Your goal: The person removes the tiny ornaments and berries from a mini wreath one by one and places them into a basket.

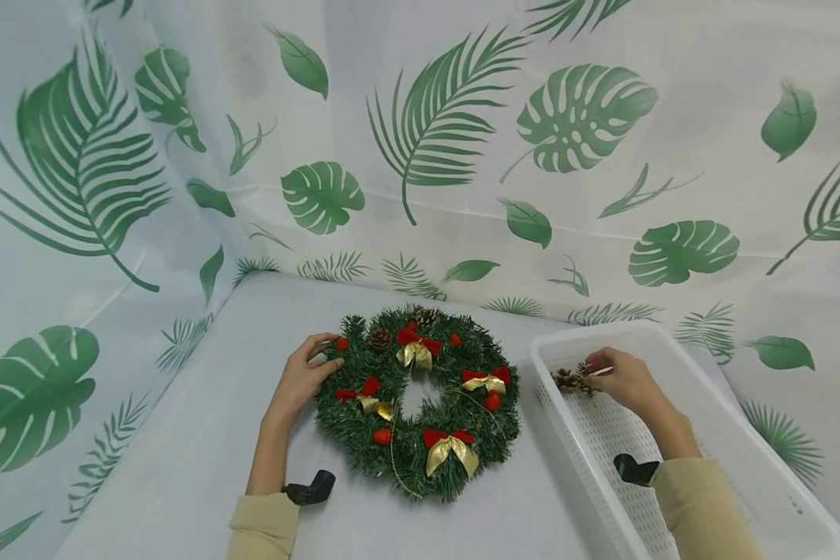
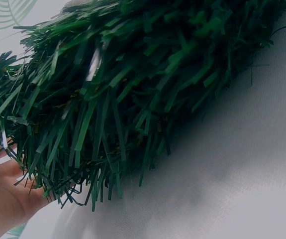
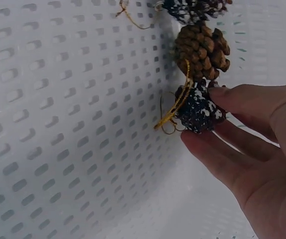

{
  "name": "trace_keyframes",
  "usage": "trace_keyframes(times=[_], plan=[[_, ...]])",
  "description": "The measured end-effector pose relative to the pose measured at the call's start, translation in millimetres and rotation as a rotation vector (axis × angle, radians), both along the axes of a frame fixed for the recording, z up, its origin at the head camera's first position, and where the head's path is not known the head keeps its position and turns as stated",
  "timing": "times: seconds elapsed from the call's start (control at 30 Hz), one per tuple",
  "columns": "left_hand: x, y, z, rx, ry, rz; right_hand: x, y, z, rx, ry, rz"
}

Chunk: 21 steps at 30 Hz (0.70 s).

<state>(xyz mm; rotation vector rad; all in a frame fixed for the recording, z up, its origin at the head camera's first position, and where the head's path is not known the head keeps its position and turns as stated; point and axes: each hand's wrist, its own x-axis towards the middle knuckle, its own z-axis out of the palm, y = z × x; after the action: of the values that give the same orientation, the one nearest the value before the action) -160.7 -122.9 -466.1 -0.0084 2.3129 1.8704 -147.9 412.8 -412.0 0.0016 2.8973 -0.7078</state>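
Observation:
A green Christmas wreath (image 1: 490, 443) lies flat on the white surface, decked with red and gold bows (image 1: 450, 451), red berries and pine cones (image 1: 380, 337). My left hand (image 1: 302, 377) grips its left edge, thumb and fingers around the foliage; in the left wrist view the foliage partly hides that hand (image 2: 6, 194). Inside the white basket, my right hand (image 1: 623, 377) pinches a dark pine cone (image 3: 201, 110) with white-dusted scales between thumb and fingers. A gold cord loop (image 3: 182, 97) hangs from that cone. Touching it is a plain brown pine cone (image 3: 202, 52).
The perforated white plastic basket (image 1: 567, 435) stands right of the wreath. Another white-dusted pine cone (image 3: 195, 9) lies in it, beyond the brown one. Leaf-printed white sheeting (image 1: 455, 233) closes off the back and left sides of the table (image 1: 182, 435).

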Motion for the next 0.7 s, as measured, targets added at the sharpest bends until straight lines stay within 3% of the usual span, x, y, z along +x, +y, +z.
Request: trace_keyframes(times=[0.7], plan=[[-1.4, -0.6, -2.7, -0.001, -0.004, 0.000, 6.4, 2.5, 1.9, -0.022, -0.041, -0.016]])
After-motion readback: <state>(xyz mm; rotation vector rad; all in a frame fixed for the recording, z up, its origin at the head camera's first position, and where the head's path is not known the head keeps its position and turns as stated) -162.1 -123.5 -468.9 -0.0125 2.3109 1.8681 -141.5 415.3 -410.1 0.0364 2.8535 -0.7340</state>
